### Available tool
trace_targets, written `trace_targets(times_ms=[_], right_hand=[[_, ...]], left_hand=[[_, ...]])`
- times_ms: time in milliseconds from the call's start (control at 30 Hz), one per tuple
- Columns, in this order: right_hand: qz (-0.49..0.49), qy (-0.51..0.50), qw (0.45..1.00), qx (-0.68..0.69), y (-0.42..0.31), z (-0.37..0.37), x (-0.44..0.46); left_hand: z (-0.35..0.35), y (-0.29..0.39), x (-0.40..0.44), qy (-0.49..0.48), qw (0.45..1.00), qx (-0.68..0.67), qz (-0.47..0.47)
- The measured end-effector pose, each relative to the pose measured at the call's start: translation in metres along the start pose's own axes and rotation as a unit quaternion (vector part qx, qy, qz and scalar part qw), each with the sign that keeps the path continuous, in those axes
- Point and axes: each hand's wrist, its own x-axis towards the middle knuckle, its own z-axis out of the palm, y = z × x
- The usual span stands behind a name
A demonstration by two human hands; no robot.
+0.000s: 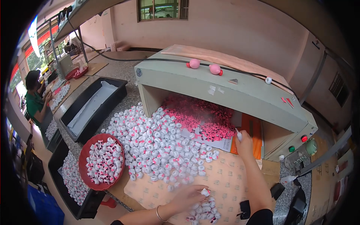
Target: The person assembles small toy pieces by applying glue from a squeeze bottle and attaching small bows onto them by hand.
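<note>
Left hand [188, 196] pinches a white piece [205, 192], seemingly light and stiff (best held by its sides); right hand [245, 143] grips a white item [239, 134]

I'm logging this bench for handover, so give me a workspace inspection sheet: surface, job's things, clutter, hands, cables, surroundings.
Surface: patterned peach sheet, partly covered.
Job's things: white pieces heaped before the grey-green housing; pink pieces piled inside it; red basin holding white pieces.
Clutter: pink bulb-shaped objects on the housing; bottle beside it.
Hands: left hand holds a white piece; right hand holds a slim white object.
Cables: black cable across the housing's top.
Surroundings: person in green at left.
</note>
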Motion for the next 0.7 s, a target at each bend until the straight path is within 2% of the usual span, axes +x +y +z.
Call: trace_targets(times_ms=[67, 167, 200, 267, 433, 500, 600, 700], right_hand=[[0.087, 0.018, 0.992, 0.087, 0.003, -0.005, -0.002], [0.005, 0.039, 0.998, 0.055, 0.018, -0.003, -0.011], [0.073, 0.011, 0.987, 0.144, 0.018, -0.004, -0.014], [0.206, -0.047, 0.925, 0.315, -0.010, -0.026, -0.024], [0.254, -0.134, 0.814, 0.505, -0.079, -0.075, -0.089], [0.297, -0.178, 0.774, 0.530, -0.103, -0.077, -0.126], [0.322, -0.172, 0.749, 0.554, -0.105, -0.061, -0.167], [0.333, -0.169, 0.752, 0.543, -0.107, -0.064, -0.175]], left_hand=[[0.001, 0.002, -0.001, 0.001, 1.000, -0.002, 0.005], [0.002, -0.004, 0.000, -0.002, 1.000, -0.014, 0.008], [0.001, -0.011, 0.000, -0.006, 1.000, -0.027, 0.001], [0.000, -0.011, 0.000, -0.009, 1.000, -0.022, 0.005], [0.004, 0.002, -0.002, -0.007, 1.000, 0.012, 0.023], [0.009, 0.001, -0.003, -0.013, 0.999, -0.037, 0.014], [0.012, -0.009, -0.004, -0.023, 0.998, -0.057, 0.018], [0.013, -0.012, -0.006, -0.032, 0.999, -0.038, 0.014]])
